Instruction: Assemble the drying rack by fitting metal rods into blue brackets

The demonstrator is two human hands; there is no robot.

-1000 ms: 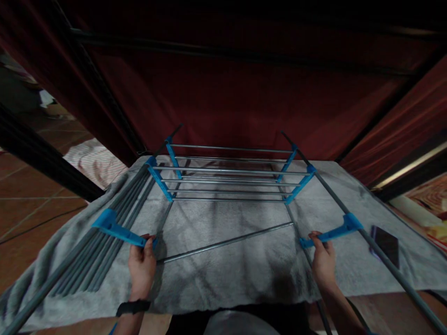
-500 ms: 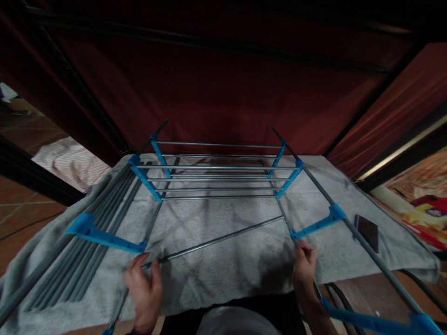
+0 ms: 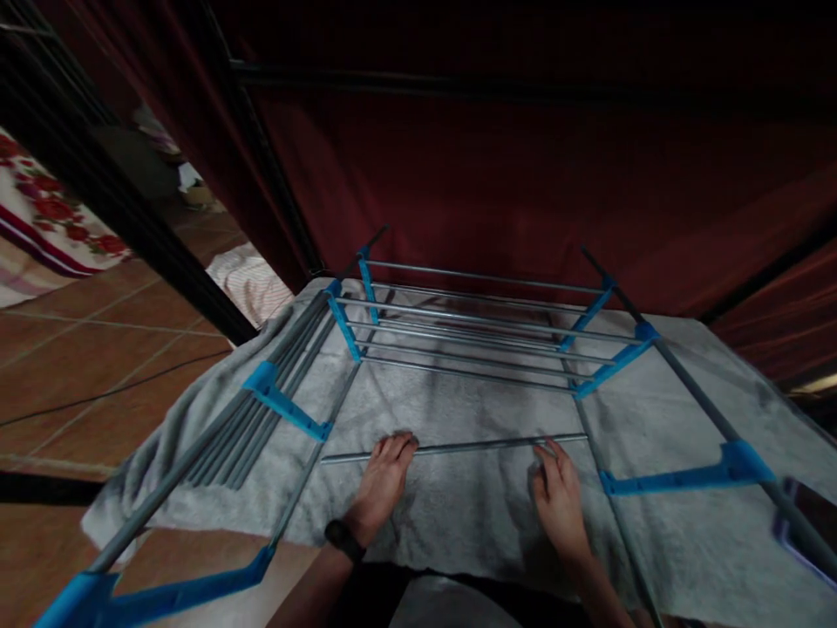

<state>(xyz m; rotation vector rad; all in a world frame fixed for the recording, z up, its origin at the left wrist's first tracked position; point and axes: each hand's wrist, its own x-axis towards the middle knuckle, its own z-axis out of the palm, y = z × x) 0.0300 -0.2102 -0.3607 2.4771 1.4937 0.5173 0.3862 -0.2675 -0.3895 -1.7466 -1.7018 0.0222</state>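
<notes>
A loose grey metal rod (image 3: 480,447) lies crosswise between the two side tubes of a drying rack. My left hand (image 3: 384,475), with a dark band on its wrist, is closed over the rod's left part. The fingertips of my right hand (image 3: 559,497) touch the rod near its right end; its thumb stands apart below. Blue plastic brackets (image 3: 291,410) join the inner and outer tubes on the left, and a matching blue bracket (image 3: 680,478) sits on the right. Farther back, several crossbars (image 3: 471,344) span the frame.
Several spare grey tubes (image 3: 261,419) lie side by side at the left. A grey blanket (image 3: 471,532) covers the surface below. A phone (image 3: 807,523) rests at the right edge. Dark red curtain (image 3: 490,192) hangs behind; tiled floor (image 3: 131,340) shows at left.
The rod has gone from slanting to nearly level across the frame. My left hand has moved forward onto it, and my right hand has left the right side tube for the rod. The view has turned left.
</notes>
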